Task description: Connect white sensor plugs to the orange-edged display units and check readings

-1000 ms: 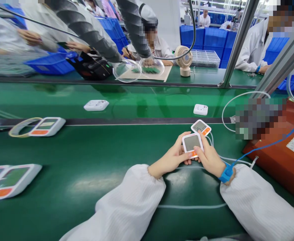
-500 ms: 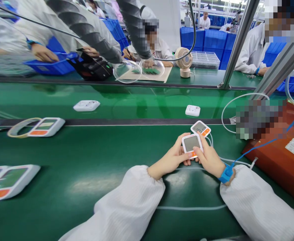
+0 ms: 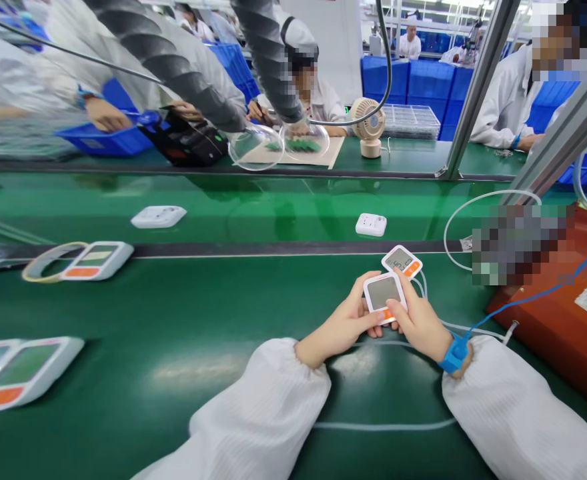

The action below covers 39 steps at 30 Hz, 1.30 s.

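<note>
L hand (image 3: 341, 327) & R hand (image 3: 418, 323) both grip white monitor (image 3: 383, 295); 2nd monitor (image 3: 401, 261) just behind. Blue bin (image 3: 104, 141) far L, contents unclear.

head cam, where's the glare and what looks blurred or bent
Head view: overhead light glares as a pale patch on the green belt before the left sleeve; the upper left corner is motion-smeared around a co-worker's hand; wide-angle distortion stretches the white monitor at the left edge; the small monitor held by left hand and right hand is sharp.
</note>
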Motion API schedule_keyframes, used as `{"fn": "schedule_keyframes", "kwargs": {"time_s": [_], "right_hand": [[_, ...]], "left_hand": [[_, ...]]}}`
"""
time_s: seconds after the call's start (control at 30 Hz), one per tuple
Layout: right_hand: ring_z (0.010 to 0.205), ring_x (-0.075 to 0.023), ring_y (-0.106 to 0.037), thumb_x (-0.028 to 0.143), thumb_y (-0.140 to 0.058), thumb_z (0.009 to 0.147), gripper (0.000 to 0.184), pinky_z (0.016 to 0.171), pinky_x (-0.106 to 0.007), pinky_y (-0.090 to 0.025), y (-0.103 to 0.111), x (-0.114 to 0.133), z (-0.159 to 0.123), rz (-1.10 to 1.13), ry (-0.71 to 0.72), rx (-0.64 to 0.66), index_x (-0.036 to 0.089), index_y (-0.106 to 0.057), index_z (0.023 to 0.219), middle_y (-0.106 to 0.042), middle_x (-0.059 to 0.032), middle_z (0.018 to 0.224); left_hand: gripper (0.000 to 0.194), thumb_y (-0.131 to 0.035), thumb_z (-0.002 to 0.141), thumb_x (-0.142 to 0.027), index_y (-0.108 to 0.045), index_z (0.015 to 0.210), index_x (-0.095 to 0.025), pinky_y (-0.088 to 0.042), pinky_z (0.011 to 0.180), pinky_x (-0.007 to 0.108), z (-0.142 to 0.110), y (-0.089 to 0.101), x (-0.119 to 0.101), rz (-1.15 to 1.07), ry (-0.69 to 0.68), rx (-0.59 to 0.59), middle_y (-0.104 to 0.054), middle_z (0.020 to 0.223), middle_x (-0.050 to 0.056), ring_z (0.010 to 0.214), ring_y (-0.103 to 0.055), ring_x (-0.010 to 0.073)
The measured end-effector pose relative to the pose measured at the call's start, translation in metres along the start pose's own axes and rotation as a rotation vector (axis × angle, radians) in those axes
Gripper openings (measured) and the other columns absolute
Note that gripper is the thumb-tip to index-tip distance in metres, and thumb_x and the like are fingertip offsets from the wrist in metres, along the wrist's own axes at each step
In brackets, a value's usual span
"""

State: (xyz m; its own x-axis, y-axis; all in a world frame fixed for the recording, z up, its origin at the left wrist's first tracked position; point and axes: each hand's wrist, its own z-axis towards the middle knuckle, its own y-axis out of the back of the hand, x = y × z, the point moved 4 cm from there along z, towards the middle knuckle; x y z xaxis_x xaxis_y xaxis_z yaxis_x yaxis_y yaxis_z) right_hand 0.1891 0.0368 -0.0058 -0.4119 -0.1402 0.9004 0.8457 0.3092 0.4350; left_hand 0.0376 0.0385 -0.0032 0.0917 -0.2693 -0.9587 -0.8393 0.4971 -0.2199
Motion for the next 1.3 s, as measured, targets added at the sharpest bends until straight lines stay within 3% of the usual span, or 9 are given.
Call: {"fn": "schedule_keyframes", "kwargs": {"time_s": [0.57,1.3], "right_hand": [[0.061,-0.0194,-0.066,0.029,-0.046,0.103,0.06,0.064,-0.029,-0.051,-0.0005,-0.0004,-0.0019,-0.003,-0.016,-0.002,0.018,-0.025,0.158,-0.066,-0.0006,0.074],[0.06,-0.0194,-0.065,0.027,-0.046,0.102,0.061,0.065,-0.03,-0.049,0.0013,0.0044,-0.0032,-0.007,-0.01,0.001,0.017,-0.024,0.159,-0.064,0.0019,0.067]], "left_hand": [[0.081,-0.072,0.086,-0.043,-0.02,0.145,-0.027,-0.051,0.06,0.025,-0.0013,0.0004,0.0004,0.015,-0.004,-0.004,-0.064,0.096,0.002,0.064,-0.061,0.0107],[0.079,-0.072,0.086,-0.042,-0.022,0.145,-0.028,-0.051,0.06,0.025,-0.0017,-0.0003,0.0018,0.017,-0.012,0.002,-0.063,0.104,0.004,0.065,-0.061,0.0097]]}}
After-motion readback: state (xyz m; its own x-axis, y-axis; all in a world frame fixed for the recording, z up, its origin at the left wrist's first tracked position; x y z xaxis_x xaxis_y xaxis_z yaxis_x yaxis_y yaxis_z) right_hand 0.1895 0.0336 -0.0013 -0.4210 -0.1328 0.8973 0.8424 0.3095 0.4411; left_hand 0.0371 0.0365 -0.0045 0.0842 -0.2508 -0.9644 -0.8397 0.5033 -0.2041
